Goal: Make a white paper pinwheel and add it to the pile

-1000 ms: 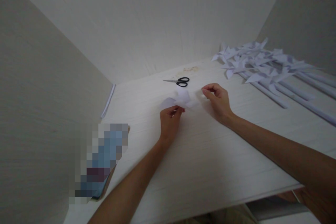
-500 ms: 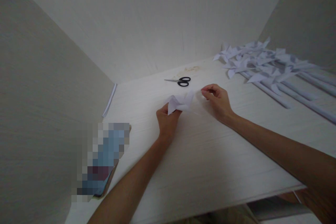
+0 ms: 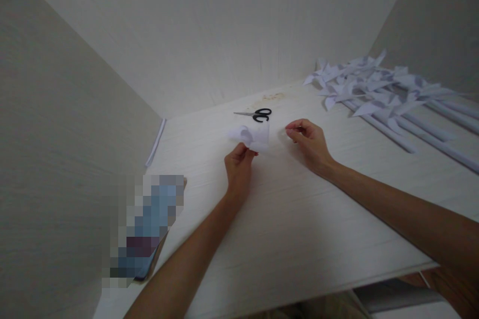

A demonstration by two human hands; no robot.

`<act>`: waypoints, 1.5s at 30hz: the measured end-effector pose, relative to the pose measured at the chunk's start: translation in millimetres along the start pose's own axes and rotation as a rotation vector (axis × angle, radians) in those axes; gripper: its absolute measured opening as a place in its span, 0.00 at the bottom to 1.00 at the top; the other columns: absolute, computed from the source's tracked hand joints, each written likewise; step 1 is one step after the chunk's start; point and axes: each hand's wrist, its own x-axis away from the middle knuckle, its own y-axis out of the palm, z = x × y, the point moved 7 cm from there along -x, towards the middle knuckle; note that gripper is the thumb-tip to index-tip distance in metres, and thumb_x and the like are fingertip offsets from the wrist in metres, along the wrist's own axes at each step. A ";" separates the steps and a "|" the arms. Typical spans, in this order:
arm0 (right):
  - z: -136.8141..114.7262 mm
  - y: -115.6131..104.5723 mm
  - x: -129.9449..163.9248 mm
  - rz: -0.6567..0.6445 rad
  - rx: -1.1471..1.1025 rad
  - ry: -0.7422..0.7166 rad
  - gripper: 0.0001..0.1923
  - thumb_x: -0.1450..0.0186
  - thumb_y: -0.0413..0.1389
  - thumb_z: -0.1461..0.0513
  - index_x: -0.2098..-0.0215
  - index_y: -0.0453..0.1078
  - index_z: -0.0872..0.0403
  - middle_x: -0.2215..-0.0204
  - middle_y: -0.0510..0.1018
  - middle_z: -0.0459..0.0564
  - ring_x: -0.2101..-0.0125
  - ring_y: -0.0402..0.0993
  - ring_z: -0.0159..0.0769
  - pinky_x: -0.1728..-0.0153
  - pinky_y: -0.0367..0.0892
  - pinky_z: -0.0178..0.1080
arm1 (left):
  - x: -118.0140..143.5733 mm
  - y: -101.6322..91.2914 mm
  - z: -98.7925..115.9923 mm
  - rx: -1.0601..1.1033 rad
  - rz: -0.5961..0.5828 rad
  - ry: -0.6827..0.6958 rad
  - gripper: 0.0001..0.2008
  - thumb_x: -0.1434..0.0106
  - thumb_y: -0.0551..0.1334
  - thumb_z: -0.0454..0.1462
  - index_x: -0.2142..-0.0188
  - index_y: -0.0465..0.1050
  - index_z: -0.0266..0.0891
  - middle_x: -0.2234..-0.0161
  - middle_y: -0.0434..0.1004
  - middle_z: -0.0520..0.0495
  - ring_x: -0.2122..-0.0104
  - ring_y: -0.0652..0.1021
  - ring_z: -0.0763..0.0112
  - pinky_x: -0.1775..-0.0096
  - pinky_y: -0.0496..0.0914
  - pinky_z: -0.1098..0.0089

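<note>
In the head view, my left hand [image 3: 239, 167] pinches a folded white paper pinwheel [image 3: 256, 135] from below, thumb and fingers closed at its near edge. The pinwheel's blades curl upward and look slightly blurred. To its right, apart from the paper, hovers my right hand [image 3: 309, 142], its thumb and forefinger pressed together and the other fingers curled. Whatever sits between those fingertips, if anything, is too small to make out. Just beyond the pinwheel lie scissors with black handles [image 3: 261, 114], blades pointing left.
Several finished white pinwheels [image 3: 368, 84] with rolled paper sticks [image 3: 441, 144] are heaped at the right. A thin white paper strip [image 3: 156, 142] leans by the left wall. A phone with a blurred-out screen [image 3: 153, 229] rests at the left. Panels enclose the white table [image 3: 284, 239].
The paper pinwheel has turned in my left hand and shifted slightly left, its blades now pointing differently. My left fingers have closed below it. My right hand has hardly moved.
</note>
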 end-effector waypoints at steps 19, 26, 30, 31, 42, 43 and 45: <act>-2.2 10.2 4.0 -0.088 -0.179 0.177 0.05 0.51 0.57 0.63 0.75 0.67 0.55 0.82 0.67 0.40 0.80 0.59 0.25 0.77 0.53 0.31 | 6.0 21.7 -11.2 0.347 -0.202 -0.171 0.04 0.48 0.57 0.32 0.78 0.62 0.37 0.80 0.63 0.55 0.79 0.66 0.80 0.73 0.61 0.75; -8.7 46.8 32.0 -0.493 -0.580 0.642 0.09 0.52 0.58 0.57 0.77 0.68 0.55 0.80 0.71 0.44 0.75 0.67 0.30 0.74 0.62 0.34 | 8.3 30.3 -15.9 0.208 -0.395 -0.154 0.10 0.47 0.59 0.40 0.80 0.67 0.35 0.82 0.64 0.54 0.79 0.65 0.80 0.73 0.60 0.74; -12.5 51.3 39.3 -0.634 -0.657 0.676 0.10 0.55 0.61 0.60 0.75 0.69 0.57 0.79 0.73 0.45 0.77 0.69 0.30 0.72 0.65 0.36 | 11.1 32.6 -19.0 0.098 -0.442 -0.178 0.14 0.48 0.60 0.43 0.81 0.68 0.35 0.82 0.67 0.52 0.79 0.66 0.79 0.72 0.61 0.73; -11.7 50.7 39.3 -0.636 -0.655 0.679 0.10 0.55 0.61 0.61 0.75 0.69 0.57 0.80 0.73 0.45 0.78 0.68 0.29 0.72 0.66 0.35 | 11.5 32.4 -19.3 0.090 -0.436 -0.184 0.14 0.48 0.60 0.44 0.82 0.68 0.35 0.82 0.67 0.52 0.79 0.67 0.79 0.72 0.61 0.73; -9.0 51.5 43.2 -0.681 -0.716 0.776 0.11 0.58 0.64 0.65 0.75 0.72 0.61 0.79 0.77 0.48 0.77 0.72 0.30 0.69 0.68 0.33 | 10.0 30.4 -24.6 0.115 -0.376 -0.230 0.13 0.51 0.62 0.44 0.80 0.70 0.35 0.82 0.69 0.52 0.79 0.69 0.78 0.72 0.63 0.74; -7.4 50.9 43.4 -0.682 -0.714 0.790 0.12 0.58 0.64 0.65 0.75 0.72 0.61 0.79 0.77 0.48 0.77 0.72 0.30 0.69 0.68 0.33 | 9.8 30.1 -25.4 0.111 -0.377 -0.228 0.13 0.51 0.62 0.44 0.80 0.70 0.35 0.82 0.69 0.52 0.79 0.69 0.78 0.72 0.63 0.74; -4.2 50.2 43.8 -0.686 -0.709 0.811 0.13 0.59 0.64 0.65 0.73 0.73 0.62 0.79 0.77 0.49 0.76 0.72 0.31 0.69 0.68 0.34 | 9.5 29.9 -27.3 0.108 -0.388 -0.228 0.13 0.51 0.62 0.44 0.80 0.70 0.35 0.82 0.70 0.52 0.79 0.69 0.78 0.72 0.63 0.74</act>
